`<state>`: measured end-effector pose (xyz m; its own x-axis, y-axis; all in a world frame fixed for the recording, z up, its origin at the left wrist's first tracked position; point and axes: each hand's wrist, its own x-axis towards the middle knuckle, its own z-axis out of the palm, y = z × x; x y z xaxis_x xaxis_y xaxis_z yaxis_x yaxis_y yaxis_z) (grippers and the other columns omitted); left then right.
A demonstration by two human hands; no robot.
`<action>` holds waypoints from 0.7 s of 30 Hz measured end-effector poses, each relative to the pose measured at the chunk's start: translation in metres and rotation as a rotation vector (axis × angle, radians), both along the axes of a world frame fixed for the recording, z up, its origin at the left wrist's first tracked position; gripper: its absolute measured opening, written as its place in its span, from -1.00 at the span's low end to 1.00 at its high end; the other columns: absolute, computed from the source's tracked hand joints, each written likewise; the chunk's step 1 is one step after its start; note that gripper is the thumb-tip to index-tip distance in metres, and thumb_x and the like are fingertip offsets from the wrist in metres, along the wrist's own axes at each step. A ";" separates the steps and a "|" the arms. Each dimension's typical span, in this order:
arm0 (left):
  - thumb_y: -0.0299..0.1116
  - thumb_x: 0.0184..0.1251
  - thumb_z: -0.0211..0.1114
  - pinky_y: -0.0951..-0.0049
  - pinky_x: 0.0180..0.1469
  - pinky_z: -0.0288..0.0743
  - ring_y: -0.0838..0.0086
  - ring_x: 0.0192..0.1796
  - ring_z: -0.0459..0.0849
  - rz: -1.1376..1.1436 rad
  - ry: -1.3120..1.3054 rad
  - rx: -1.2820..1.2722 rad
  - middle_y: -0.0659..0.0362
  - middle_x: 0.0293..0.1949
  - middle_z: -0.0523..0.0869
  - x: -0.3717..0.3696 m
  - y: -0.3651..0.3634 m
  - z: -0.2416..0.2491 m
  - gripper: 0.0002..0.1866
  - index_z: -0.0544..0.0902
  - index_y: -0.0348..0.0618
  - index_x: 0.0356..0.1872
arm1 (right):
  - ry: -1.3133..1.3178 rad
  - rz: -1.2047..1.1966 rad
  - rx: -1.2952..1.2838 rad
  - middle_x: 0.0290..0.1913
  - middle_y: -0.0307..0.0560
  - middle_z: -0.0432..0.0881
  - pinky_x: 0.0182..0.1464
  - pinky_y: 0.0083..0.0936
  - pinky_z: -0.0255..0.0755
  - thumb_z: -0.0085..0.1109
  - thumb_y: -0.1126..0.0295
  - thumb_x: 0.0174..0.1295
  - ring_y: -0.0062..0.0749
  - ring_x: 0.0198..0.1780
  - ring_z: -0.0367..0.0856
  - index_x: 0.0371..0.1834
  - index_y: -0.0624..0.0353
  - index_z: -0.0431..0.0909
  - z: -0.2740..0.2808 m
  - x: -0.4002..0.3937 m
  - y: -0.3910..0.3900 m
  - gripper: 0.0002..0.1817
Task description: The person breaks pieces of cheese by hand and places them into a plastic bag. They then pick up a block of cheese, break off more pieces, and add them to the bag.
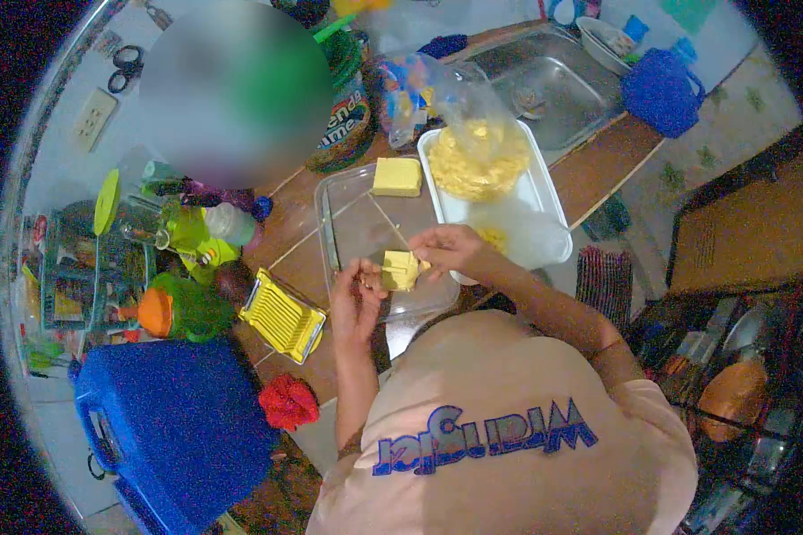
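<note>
Over a clear plastic tray (pixel 352 198) I hold a small yellow block (pixel 399 271), which looks like cheese and has cut lines in its top. My left hand (pixel 359 290) grips it from the left with bent fingers. At its right side, my right hand (pixel 444 250) pinches the edge, where a small piece sticks out. A thin, stick-like line runs up from near the right fingertips; I cannot tell whether that hand holds it. A larger yellow block (pixel 397 176) sits at the tray's far end. Along the tray's left side lies a long, narrow object (pixel 330 236).
A white tray (pixel 553 209) on the right carries a plastic bag of yellow pieces (pixel 477 160). Left stand a yellow wire slicer (pixel 283 316), a red cloth (pixel 288 401), bottles and a large blue container (pixel 183 428). A metal sink (pixel 553 89) is at the back.
</note>
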<state>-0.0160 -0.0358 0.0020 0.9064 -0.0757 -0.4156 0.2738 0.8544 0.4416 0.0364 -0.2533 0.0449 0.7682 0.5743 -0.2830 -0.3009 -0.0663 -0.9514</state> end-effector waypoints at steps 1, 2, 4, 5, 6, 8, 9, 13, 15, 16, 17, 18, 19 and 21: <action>-0.28 0.32 0.12 0.56 -0.50 0.43 0.57 -0.51 0.52 0.009 0.011 0.014 0.19 -0.44 0.61 0.001 -0.001 0.002 -0.81 0.56 -0.19 -0.33 | 0.040 -0.018 0.038 -0.15 -0.08 0.58 -0.13 -0.52 0.57 0.08 0.33 0.25 -0.41 -0.11 0.58 0.02 0.27 0.47 0.000 0.000 -0.001 -0.67; -0.28 0.32 0.13 0.56 -0.51 0.42 0.58 -0.53 0.51 0.017 0.021 0.029 0.21 -0.46 0.60 0.002 -0.002 0.006 -0.81 0.56 -0.19 -0.33 | 0.100 -0.041 0.098 -0.13 -0.07 0.57 -0.11 -0.51 0.55 0.10 0.34 0.24 -0.41 -0.10 0.58 0.04 0.29 0.45 0.002 0.000 -0.001 -0.65; -0.31 0.30 0.15 0.59 -0.53 0.39 0.60 -0.57 0.47 -0.059 -0.088 0.232 0.23 -0.48 0.59 -0.001 -0.005 0.020 -0.83 0.56 -0.20 -0.31 | 0.222 -0.084 0.219 -0.08 -0.04 0.56 -0.05 -0.49 0.53 0.14 0.35 0.21 -0.41 -0.08 0.57 0.08 0.33 0.40 0.008 -0.003 -0.001 -0.60; -0.32 0.29 0.16 0.60 -0.54 0.37 0.60 -0.58 0.46 -0.096 -0.142 0.335 0.24 -0.50 0.58 -0.003 -0.007 0.026 -0.84 0.56 -0.21 -0.31 | 0.164 -0.071 0.207 -0.08 -0.05 0.56 -0.02 -0.48 0.52 0.15 0.37 0.20 -0.41 -0.07 0.57 0.08 0.33 0.40 0.006 -0.005 -0.003 -0.59; -0.33 0.28 0.16 0.59 -0.55 0.38 0.59 -0.59 0.47 -0.118 -0.139 0.412 0.22 -0.51 0.58 -0.004 -0.010 0.029 -0.84 0.55 -0.22 -0.30 | 0.106 -0.058 0.196 -0.07 -0.06 0.55 0.01 -0.47 0.50 0.17 0.40 0.18 -0.41 -0.06 0.57 0.08 0.33 0.39 0.004 -0.006 -0.005 -0.58; -0.35 0.27 0.17 0.57 -0.58 0.40 0.56 -0.59 0.50 -0.163 -0.130 0.562 0.20 -0.52 0.58 -0.003 -0.022 0.035 -0.85 0.53 -0.23 -0.28 | 0.039 -0.052 0.189 -0.06 -0.07 0.55 0.04 -0.46 0.48 0.19 0.44 0.14 -0.41 -0.04 0.56 0.08 0.32 0.39 0.004 -0.007 -0.008 -0.57; -0.37 0.26 0.18 0.60 -0.58 0.37 0.59 -0.60 0.47 -0.185 -0.142 0.589 0.22 -0.54 0.57 -0.002 -0.028 0.038 -0.85 0.55 -0.23 -0.26 | 0.029 -0.058 0.196 -0.05 -0.08 0.55 0.05 -0.47 0.47 0.20 0.47 0.12 -0.41 -0.03 0.55 0.08 0.31 0.40 0.008 -0.007 -0.010 -0.57; -0.40 0.23 0.24 0.68 -0.61 0.26 0.70 -0.64 0.40 -0.218 -0.200 0.651 0.30 -0.58 0.54 0.002 -0.057 0.045 -0.83 0.59 -0.25 -0.21 | -0.142 -0.084 0.022 -0.02 -0.04 0.53 0.10 -0.45 0.40 0.26 0.33 0.08 -0.40 0.06 0.48 0.11 0.21 0.41 0.031 -0.014 -0.030 -0.50; -0.41 0.21 0.26 0.69 -0.62 0.24 0.71 -0.63 0.40 -0.248 -0.196 0.617 0.31 -0.57 0.54 0.006 -0.068 0.045 -0.82 0.59 -0.23 -0.20 | -0.126 -0.164 0.047 -0.06 -0.06 0.52 0.06 -0.45 0.44 0.27 0.35 0.07 -0.41 0.01 0.50 0.11 0.18 0.40 0.019 -0.014 -0.039 -0.50; -0.41 0.21 0.27 0.70 -0.62 0.22 0.73 -0.62 0.39 -0.277 -0.226 0.657 0.33 -0.57 0.54 0.008 -0.072 0.048 -0.82 0.60 -0.21 -0.19 | -0.118 -0.207 0.059 -0.09 -0.08 0.52 0.04 -0.45 0.46 0.28 0.35 0.07 -0.41 -0.02 0.51 0.11 0.16 0.40 0.016 -0.014 -0.042 -0.50; -0.42 0.20 0.28 0.71 -0.62 0.21 0.74 -0.61 0.38 -0.308 -0.255 0.698 0.35 -0.57 0.53 0.010 -0.077 0.053 -0.82 0.60 -0.20 -0.19 | -0.103 -0.230 0.056 -0.12 -0.10 0.51 0.00 -0.47 0.48 0.28 0.36 0.07 -0.42 -0.05 0.52 0.11 0.16 0.39 0.015 -0.016 -0.048 -0.50; -0.43 0.19 0.29 0.71 -0.62 0.20 0.76 -0.61 0.38 -0.341 -0.286 0.739 0.36 -0.57 0.53 0.012 -0.082 0.056 -0.82 0.60 -0.19 -0.18 | -0.088 -0.255 0.053 -0.15 -0.12 0.51 -0.03 -0.48 0.50 0.28 0.37 0.07 -0.43 -0.08 0.53 0.11 0.15 0.38 0.023 -0.018 -0.052 -0.50; -0.44 0.19 0.29 0.72 -0.61 0.19 0.77 -0.60 0.37 -0.348 -0.306 0.730 0.38 -0.57 0.52 0.014 -0.087 0.055 -0.82 0.61 -0.18 -0.18 | -0.073 -0.281 0.051 -0.18 -0.14 0.50 -0.07 -0.50 0.52 0.28 0.38 0.07 -0.44 -0.11 0.54 0.11 0.15 0.37 0.029 -0.021 -0.056 -0.50; -0.44 0.18 0.30 0.74 -0.59 0.17 0.79 -0.58 0.34 -0.365 -0.345 0.712 0.42 -0.56 0.50 0.017 -0.098 0.051 -0.82 0.62 -0.17 -0.19 | -0.005 -0.349 0.093 -0.20 -0.17 0.50 -0.11 -0.54 0.52 0.27 0.39 0.08 -0.48 -0.16 0.55 0.13 0.14 0.35 0.034 -0.026 -0.062 -0.49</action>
<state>0.0005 -0.1340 0.0529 0.9602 -0.2126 -0.1813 0.2292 0.2282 0.9463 0.0101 -0.3153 0.0792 0.9238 0.3005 -0.2374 -0.2852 0.1263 -0.9501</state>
